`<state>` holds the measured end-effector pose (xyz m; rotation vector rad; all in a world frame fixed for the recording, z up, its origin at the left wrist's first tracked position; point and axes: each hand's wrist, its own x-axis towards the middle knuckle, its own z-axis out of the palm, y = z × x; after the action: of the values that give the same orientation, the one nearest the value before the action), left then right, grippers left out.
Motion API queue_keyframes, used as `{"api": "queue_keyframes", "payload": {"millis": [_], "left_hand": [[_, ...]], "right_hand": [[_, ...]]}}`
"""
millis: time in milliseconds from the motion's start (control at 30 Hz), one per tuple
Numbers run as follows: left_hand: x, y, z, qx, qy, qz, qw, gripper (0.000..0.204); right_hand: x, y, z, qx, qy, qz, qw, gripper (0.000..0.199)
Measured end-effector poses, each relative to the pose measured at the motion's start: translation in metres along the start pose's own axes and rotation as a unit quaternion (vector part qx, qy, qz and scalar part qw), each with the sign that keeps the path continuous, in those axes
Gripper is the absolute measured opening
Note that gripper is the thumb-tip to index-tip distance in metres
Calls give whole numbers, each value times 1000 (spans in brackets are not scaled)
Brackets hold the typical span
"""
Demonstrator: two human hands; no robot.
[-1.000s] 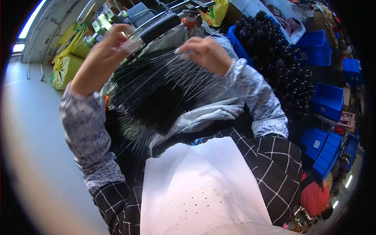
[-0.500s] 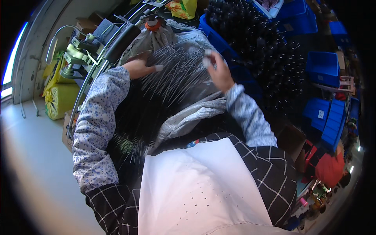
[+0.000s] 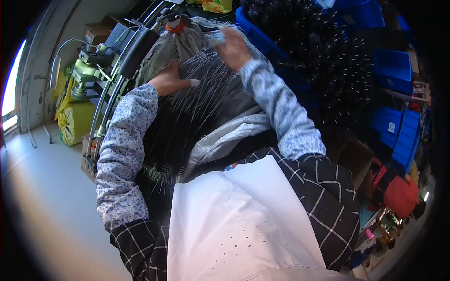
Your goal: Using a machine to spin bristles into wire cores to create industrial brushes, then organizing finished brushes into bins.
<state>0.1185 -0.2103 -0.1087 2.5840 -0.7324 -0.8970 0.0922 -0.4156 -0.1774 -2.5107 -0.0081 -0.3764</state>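
A loose bundle of thin metal wires (image 3: 206, 77) with small looped ends fans out in front of me, its lower part running into a dark mass. My left hand (image 3: 169, 81) rests along the bundle's left side, thumb stretched out over the wires and fingers apart from it; a white cover is on the thumb tip. At the bundle's far end, beside the loops, my right hand (image 3: 233, 49) has its fingers extended, slightly blurred. Under the wires lies a whitish woven sack (image 3: 234, 133), its rolled edge toward me. Neither hand grips anything visible.
A green and grey machine (image 3: 86, 70) with a lamp stands at the left, behind metal rails (image 3: 101, 112). Right of the sack, many black bristly pieces (image 3: 323, 65) rise from a blue bin (image 3: 258, 35). More blue bins (image 3: 393, 70) are stacked farther right. A red-clothed person (image 3: 401, 196) is at the far right.
My right hand has moved left and away from me, to the bundle's far end. The loop ends now sit closer together. My left hand has stayed nearly in place.
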Motion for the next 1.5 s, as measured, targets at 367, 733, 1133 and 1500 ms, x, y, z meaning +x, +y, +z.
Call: {"api": "queue_keyframes", "payload": {"millis": [367, 733, 1133, 1500], "left_hand": [[5, -4, 9, -157, -138, -33, 977, 87], [-4, 26, 34, -95, -169, 36, 980, 95], [-53, 45, 6, -154, -151, 130, 968, 97], [-64, 34, -17, -280, -170, 172, 929, 93]], "right_hand": [[-124, -35, -50, 676, -213, 479, 519, 43], [-134, -64, -42, 740, -121, 431, 502, 46], [-150, -52, -63, 593, -240, 186, 746, 52], [-74, -64, -37, 615, -146, -160, 758, 68]]}}
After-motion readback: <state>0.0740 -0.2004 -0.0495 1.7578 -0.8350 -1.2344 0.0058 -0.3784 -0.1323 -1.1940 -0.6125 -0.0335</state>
